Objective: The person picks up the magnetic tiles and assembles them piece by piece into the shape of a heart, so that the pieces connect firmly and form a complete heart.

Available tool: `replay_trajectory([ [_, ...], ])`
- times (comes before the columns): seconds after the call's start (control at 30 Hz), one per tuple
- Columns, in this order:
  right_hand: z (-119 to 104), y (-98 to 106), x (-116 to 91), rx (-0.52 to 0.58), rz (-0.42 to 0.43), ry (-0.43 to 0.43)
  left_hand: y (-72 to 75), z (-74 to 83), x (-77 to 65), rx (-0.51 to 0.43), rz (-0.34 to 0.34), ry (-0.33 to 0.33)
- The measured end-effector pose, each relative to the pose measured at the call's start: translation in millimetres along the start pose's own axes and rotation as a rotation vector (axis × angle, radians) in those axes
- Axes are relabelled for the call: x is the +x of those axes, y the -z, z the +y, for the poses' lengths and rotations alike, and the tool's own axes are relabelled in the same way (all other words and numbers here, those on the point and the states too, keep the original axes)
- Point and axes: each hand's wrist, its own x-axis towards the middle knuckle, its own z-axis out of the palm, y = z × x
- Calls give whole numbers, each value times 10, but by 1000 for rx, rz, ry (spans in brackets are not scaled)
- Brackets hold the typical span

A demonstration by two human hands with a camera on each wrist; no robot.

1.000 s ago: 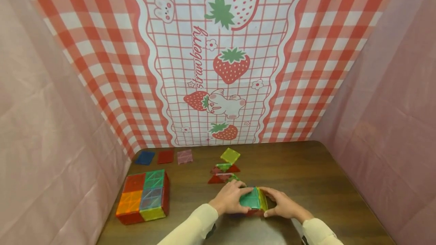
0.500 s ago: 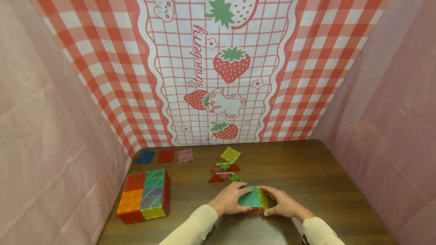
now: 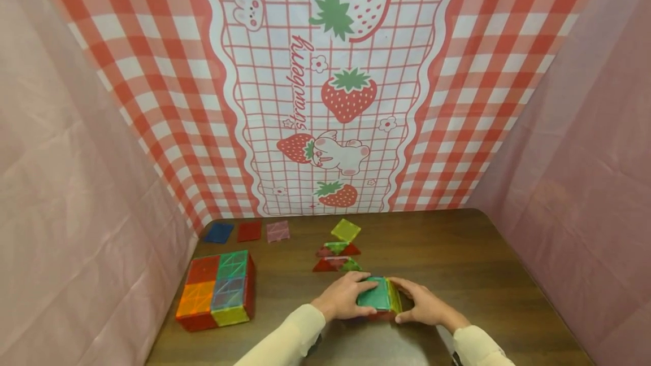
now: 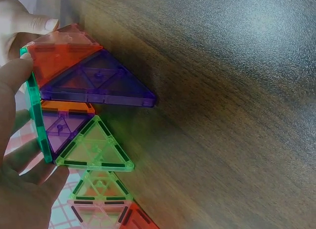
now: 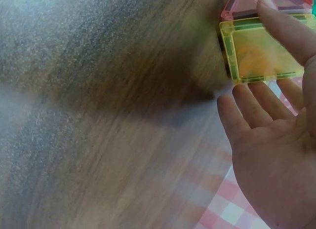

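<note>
Between the two hands on the table stands a small structure of translucent magnetic tiles, topped by a green square tile. My left hand grips it from the left, thumb at the near edge and fingers at the far side. A yellow square tile forms its right side; my right hand holds that side between thumb and fingers. In the left wrist view, a purple triangle tile juts out from the near side beside an orange-red tile, and a light green triangle tile sticks out farther back.
A larger box of magnetic tiles stands at the left. Along the back lie a blue tile, a red tile, a pink tile and a yellow tile. Overlapping red and green triangle tiles lie behind the left hand.
The head view has shifted slightly. Both hands keep their places on the tile structure.
</note>
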Motion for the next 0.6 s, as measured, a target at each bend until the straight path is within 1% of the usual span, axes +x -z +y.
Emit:
replay_trajectory([
  [0.13,-8,-5,17,-32,11,10,-7,-6,6,-7,4,1],
  [0.37,35,68,49,-15,-4,-20,-19,9,72,-3,6,15],
  [0.47,41,77,51,-27,9,-8,-16,-15,70,-19,3,3],
  [0.53,40,68,51,-40,24,6,8,-68,50,-25,22,-22],
  [0.6,43,45,55,-49,37,17,62,-169,24,-16,87,-42],
])
